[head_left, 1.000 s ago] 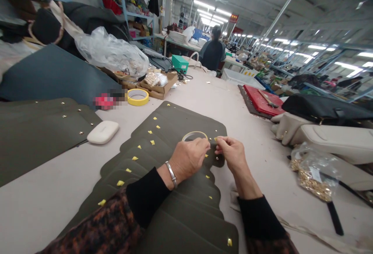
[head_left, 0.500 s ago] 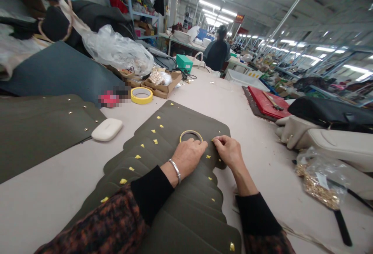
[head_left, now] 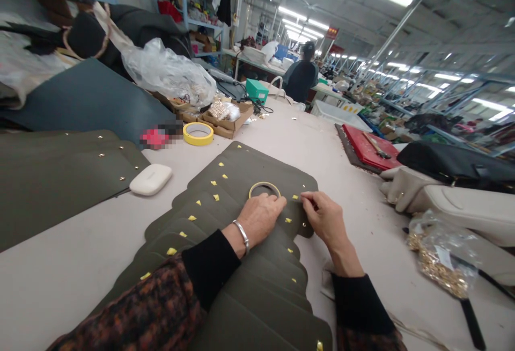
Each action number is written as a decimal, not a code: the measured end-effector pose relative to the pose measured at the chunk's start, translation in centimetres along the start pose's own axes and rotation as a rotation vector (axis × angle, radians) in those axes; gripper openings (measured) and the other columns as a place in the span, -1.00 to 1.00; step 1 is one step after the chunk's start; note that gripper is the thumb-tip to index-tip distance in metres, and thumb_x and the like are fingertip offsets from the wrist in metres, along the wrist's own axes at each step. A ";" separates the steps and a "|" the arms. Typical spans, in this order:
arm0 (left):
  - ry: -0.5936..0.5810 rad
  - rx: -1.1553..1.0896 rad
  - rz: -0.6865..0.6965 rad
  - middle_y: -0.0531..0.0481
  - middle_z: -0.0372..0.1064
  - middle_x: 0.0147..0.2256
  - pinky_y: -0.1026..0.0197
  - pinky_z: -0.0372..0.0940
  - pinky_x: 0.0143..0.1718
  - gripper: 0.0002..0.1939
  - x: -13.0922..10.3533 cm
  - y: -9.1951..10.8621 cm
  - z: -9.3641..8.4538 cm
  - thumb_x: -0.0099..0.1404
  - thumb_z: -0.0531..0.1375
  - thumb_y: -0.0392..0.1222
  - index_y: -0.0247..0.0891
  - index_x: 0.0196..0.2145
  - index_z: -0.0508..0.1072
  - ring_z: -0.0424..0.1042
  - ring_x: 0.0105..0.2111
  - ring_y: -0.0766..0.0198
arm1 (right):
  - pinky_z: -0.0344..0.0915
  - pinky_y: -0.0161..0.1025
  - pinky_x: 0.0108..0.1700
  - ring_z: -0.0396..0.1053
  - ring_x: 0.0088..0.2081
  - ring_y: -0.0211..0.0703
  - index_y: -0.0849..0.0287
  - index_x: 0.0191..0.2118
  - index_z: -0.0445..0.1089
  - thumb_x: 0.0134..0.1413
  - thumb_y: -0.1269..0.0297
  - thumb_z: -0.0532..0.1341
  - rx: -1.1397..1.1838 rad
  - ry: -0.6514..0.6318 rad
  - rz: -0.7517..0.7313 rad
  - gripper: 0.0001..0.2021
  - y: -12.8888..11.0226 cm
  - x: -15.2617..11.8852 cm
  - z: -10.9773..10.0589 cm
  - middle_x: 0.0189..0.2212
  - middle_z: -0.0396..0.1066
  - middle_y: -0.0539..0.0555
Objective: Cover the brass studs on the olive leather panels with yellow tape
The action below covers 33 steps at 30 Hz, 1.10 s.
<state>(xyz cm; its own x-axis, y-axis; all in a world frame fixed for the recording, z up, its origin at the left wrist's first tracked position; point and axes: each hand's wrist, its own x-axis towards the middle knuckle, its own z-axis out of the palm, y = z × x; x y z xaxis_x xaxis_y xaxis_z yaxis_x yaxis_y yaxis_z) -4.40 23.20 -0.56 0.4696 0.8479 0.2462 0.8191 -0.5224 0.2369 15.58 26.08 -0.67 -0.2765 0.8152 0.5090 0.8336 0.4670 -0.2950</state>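
My left hand (head_left: pixel 259 218) is closed on a thin roll of yellow tape (head_left: pixel 252 188), the ring standing out beyond its knuckles. Under it lies a fanned stack of olive-green panels (head_left: pixel 241 281) with scalloped edges. Small yellow tape pieces dot both sides of the stack. At the top panel's right edge, my right hand (head_left: pixel 325 219) has thumb and forefinger pinched together, with nothing visible in them. A yellow tape piece (head_left: pixel 295 197) lies on the panel just left of those fingertips. Small metal studs (head_left: pixel 304 224) show near that edge.
On the left are more olive panels (head_left: pixel 60 179) with studs, a white rounded case (head_left: pixel 151 179) and a wider yellow tape roll (head_left: pixel 198 133). A hammer (head_left: pixel 376 146) rests on a red pad (head_left: pixel 362 139). Right lies a bag of gold hardware (head_left: pixel 442 265). A person (head_left: pixel 301 74) sits farther back.
My right hand has drawn slightly right, off the yellow tape piece, which now lies fully visible on the panel. My left hand stays in place with the tape roll.
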 end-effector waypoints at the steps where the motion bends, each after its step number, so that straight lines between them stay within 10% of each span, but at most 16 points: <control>1: 0.004 -0.001 -0.001 -0.02 0.38 -0.34 0.20 0.27 -0.36 -0.89 0.0 0.0 0.0 0.36 0.00 -0.29 -0.23 -0.27 0.31 0.35 -0.32 0.19 | 0.31 -0.24 -0.20 0.42 -0.31 -0.14 0.18 -0.29 0.44 0.15 0.32 0.06 -0.027 -0.045 -0.064 -0.80 -0.1 0.0 0.1 -0.34 0.48 0.11; 17: 0.228 -0.246 0.042 -0.02 0.43 -0.29 0.22 0.35 -0.20 -0.83 -0.4 -0.4 -0.1 0.38 -0.01 -0.26 -0.25 -0.22 0.36 0.43 -0.25 0.25 | 0.28 -0.20 -0.27 0.47 -0.27 0.06 0.23 -0.39 0.55 -0.07 0.37 0.13 -0.355 -0.433 0.424 -0.77 -3.1 4.6 1.7 -0.39 0.53 0.28; 23: 0.392 -0.384 0.123 0.00 0.44 -0.08 0.22 0.35 -0.05 -0.68 -0.7 -0.4 0.0 0.38 0.03 -0.24 -0.18 0.08 0.25 0.43 -0.10 0.28 | 0.31 -0.21 -0.15 0.46 -0.21 -0.06 0.20 -0.20 0.51 0.10 0.33 0.07 -0.100 -0.307 0.288 -0.73 -3.0 2.4 -0.4 -0.27 0.53 0.17; 27: 0.343 -0.375 0.115 -0.04 0.42 -0.07 0.23 0.36 -0.07 -0.56 -0.8 -0.2 -0.3 0.35 0.08 -0.23 -0.23 0.16 0.12 0.44 -0.10 0.27 | 0.37 -0.25 -0.22 0.46 -0.29 -0.16 0.17 -0.16 0.47 0.11 0.23 0.12 0.337 -0.149 0.168 -0.75 -3.5 -0.1 -2.5 -0.27 0.52 0.09; 33: 0.237 -0.303 0.106 -0.03 0.46 -0.19 0.25 0.37 -0.19 -0.57 -0.9 0.1 -0.8 0.37 0.07 -0.16 -0.25 0.14 0.10 0.49 -0.24 0.26 | 0.35 -0.24 -0.23 0.42 -0.31 -0.18 0.14 -0.20 0.43 0.17 0.27 0.12 0.334 -0.078 -0.063 -0.83 -4.8 -1.8 -2.7 -0.30 0.48 0.09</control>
<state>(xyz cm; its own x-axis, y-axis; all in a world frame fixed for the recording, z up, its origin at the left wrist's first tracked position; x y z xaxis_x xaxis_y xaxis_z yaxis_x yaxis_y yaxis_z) -5.03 22.30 0.03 0.4286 0.7617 0.4859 0.6192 -0.6393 0.4560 13.33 21.44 2.07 -0.3691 0.7987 0.4752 0.6149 0.5933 -0.5195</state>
